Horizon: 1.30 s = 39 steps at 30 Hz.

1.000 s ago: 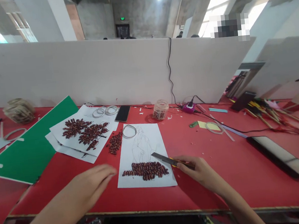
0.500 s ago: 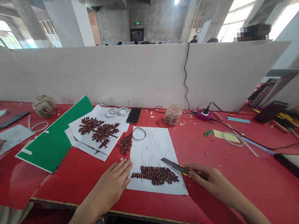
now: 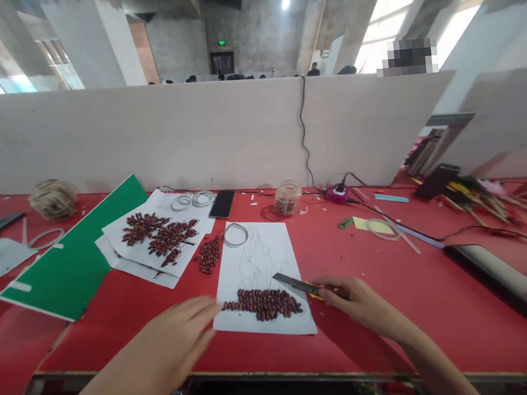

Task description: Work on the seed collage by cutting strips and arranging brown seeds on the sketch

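Note:
My right hand [image 3: 355, 297] grips a utility knife [image 3: 296, 284] with a dark and yellow handle. Its blade points left over the right side of a white sheet [image 3: 227, 283] bearing a pencil figure drawing. Dark red beans [image 3: 268, 303] lie in packed rows across the sheet's lower part. Slightly blurred, my left hand [image 3: 183, 330] has its fingers stretched out and holds nothing; its fingertips are at the sheet's left edge, by the end of a bean row. A loose bean pile [image 3: 209, 254] is just left of the sheet, and a pale ring-shaped roll [image 3: 236, 235] rests on its top left corner.
More bean-covered sheets [image 3: 118, 225] lie left, beside a slanted green board [image 3: 80, 263]. Behind are a phone [image 3: 222, 204], a jar [image 3: 287, 197] with beans, a purple power adapter [image 3: 338, 194] and a white partition [image 3: 221, 133]. A long dark-edged device [image 3: 506, 284] lies right.
The view has turned a little to the right, and another person's hand at the far left is out of frame. My left hand has shifted lower and nearer. The knife stays in my right hand.

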Tool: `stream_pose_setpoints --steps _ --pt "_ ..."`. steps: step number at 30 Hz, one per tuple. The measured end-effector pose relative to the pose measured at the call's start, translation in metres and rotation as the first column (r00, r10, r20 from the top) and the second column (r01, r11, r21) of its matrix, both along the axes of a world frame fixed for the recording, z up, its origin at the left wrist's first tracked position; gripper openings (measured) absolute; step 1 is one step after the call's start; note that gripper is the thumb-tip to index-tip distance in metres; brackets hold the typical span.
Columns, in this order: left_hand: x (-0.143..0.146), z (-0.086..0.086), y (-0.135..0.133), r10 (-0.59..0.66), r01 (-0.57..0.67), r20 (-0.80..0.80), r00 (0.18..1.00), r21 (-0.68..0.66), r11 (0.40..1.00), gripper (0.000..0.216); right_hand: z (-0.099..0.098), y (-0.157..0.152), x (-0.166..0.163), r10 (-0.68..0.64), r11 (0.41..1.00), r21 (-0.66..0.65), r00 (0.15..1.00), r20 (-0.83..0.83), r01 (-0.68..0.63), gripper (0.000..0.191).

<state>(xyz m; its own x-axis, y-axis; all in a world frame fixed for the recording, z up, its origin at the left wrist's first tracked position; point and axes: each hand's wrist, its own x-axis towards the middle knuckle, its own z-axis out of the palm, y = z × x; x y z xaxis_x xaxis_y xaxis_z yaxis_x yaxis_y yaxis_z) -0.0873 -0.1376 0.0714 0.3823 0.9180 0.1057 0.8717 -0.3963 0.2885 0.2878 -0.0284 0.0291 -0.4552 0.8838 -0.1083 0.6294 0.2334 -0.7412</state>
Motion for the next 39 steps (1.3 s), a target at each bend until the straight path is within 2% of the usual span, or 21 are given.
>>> stream_pose_setpoints --steps 2,4,7,10,14,20,24,28,33,36,39 --pt "0.040 -0.010 0.054 -0.146 0.145 -0.005 0.989 -0.119 0.982 0.050 0.003 -0.002 0.000 0.012 1.000 -0.006 1.000 -0.006 -0.012 0.044" --pt "0.073 -0.026 0.092 -0.217 0.210 -0.028 0.976 -0.162 0.964 0.056 0.005 -0.003 -0.001 0.009 1.000 -0.013 1.000 -0.019 -0.009 0.042" --pt "0.093 -0.050 0.112 -0.243 0.230 -0.066 0.968 -0.163 0.960 0.053 0.008 -0.005 0.000 -0.007 0.999 -0.032 1.000 -0.027 0.006 0.041" --pt "0.090 -0.067 0.109 -0.222 0.216 -0.076 0.972 -0.079 0.973 0.050 0.010 -0.005 0.006 -0.026 0.999 -0.042 0.999 -0.039 0.024 0.041" --pt "0.081 -0.072 0.105 -0.274 0.280 -0.136 0.952 0.025 0.960 0.044 0.007 -0.007 0.021 -0.111 0.994 -0.017 0.993 -0.031 0.110 0.043" --pt "0.084 -0.055 0.102 -0.461 0.508 -0.354 0.814 0.048 0.860 0.039 -0.004 -0.015 0.025 -0.110 0.991 0.066 0.991 -0.075 0.115 0.036" --pt "0.092 -0.042 0.099 -0.419 0.459 -0.396 0.817 0.006 0.889 0.043 -0.005 -0.016 0.017 -0.085 0.995 0.050 0.991 -0.099 0.090 0.032" --pt "0.092 -0.040 0.099 -0.457 0.505 -0.437 0.775 -0.007 0.863 0.041 -0.005 -0.017 0.018 -0.088 0.995 0.038 0.992 -0.090 0.091 0.031" --pt "0.092 -0.039 0.100 -0.459 0.483 -0.360 0.812 -0.028 0.875 0.044 -0.006 -0.020 0.020 -0.104 0.994 0.010 0.989 -0.101 0.105 0.033" --pt "0.093 -0.037 0.099 -0.430 0.426 -0.259 0.865 -0.076 0.902 0.048 -0.005 -0.020 0.020 -0.111 0.994 -0.005 0.990 -0.092 0.111 0.034" --pt "0.092 -0.038 0.099 -0.426 0.413 -0.133 0.895 -0.117 0.903 0.051 -0.004 -0.019 0.021 -0.114 0.993 -0.018 0.990 -0.081 0.113 0.036"
